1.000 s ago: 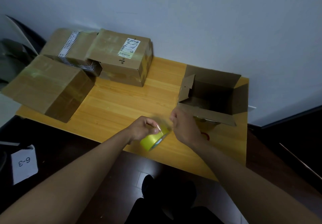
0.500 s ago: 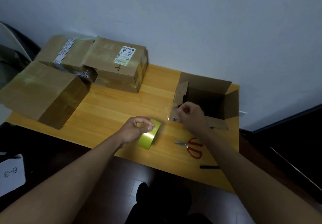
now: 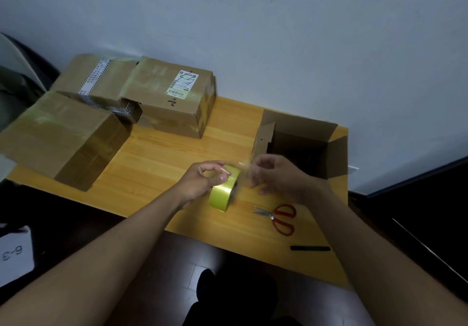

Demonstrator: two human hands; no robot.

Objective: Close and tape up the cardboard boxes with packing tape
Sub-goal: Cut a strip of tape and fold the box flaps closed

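A: Tape roll (image 3: 224,191) status, head view: held on edge above the front of the table (image 3: 157,158), gripped by the left hand (image 3: 202,181), thumb and fingers curled over its top rim. Half a second ago the right hand was further off, up by the open box's near flap, with a clear strip stretched from the roll. Now the right hand (image 3: 276,177) has been brought back close beside the roll.

B: Strip still held?

A: Looks like it. Right fingers are curled as if pinching the tape's free end (image 3: 241,167); a faint clear film can be made out there, but it is blurred, so the pinch is judged, not certain.

B: Meaning for the task?

A: No tape laid yet. Open box (image 3: 298,145) sits at the right rear of the table, flaps up, unsealed. Three boxes at the left look already taped.

B: Roll itself?

A: Yellow-green, glossy, wide, still fairly full. Scissors (image 3: 279,218) lie just right of it on the table, untouched; likely needed for the cut.
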